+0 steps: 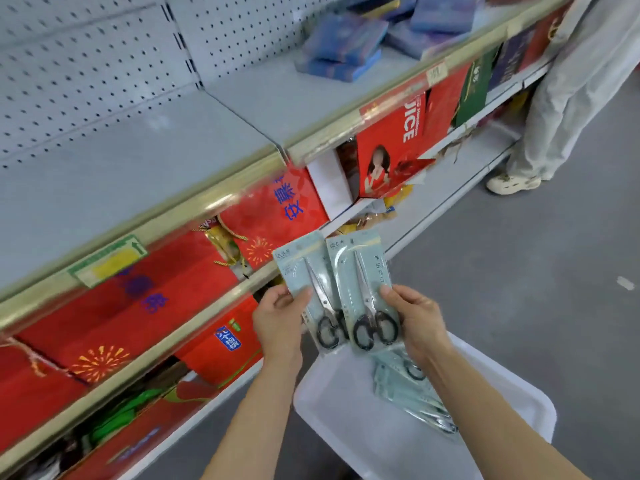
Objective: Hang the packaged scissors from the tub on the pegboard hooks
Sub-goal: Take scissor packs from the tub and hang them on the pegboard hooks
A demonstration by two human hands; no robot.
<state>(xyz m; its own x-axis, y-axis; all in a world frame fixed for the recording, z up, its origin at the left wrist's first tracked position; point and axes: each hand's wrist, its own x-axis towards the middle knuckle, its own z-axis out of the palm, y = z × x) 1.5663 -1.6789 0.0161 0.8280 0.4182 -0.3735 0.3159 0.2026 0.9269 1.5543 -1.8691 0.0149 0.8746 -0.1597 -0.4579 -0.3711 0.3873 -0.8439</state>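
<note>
hands hold two packs of scissors side by side above a white tub (519, 403) on the floor. the left hand (277, 323) pinches the left pack (304, 271) at its lower edge, thumb on the front. the right hand (419, 320) grips the right pack (360, 271) the same way, thumb just above the black handles. the right pack overlaps the left one slightly. more scissor packs (408, 393) lie in the tub below, along its right side.

each pack is a pale blue-green card in a clear sleeve. it looks light and flat, stiff enough to stand upright from a grip at the bottom, though the plastic is probably slippery and the weight likely sits low, at the handles. for hanging, a hold near the top, beside the hang hole, would probably steer better; the hole itself is too small to make out.

the grey pegboard (86, 64) rises at the upper left above an empty-looking shelf (138, 161); no hooks can be seen on it. red gift boxes (173, 292) fill the lower shelves.
</note>
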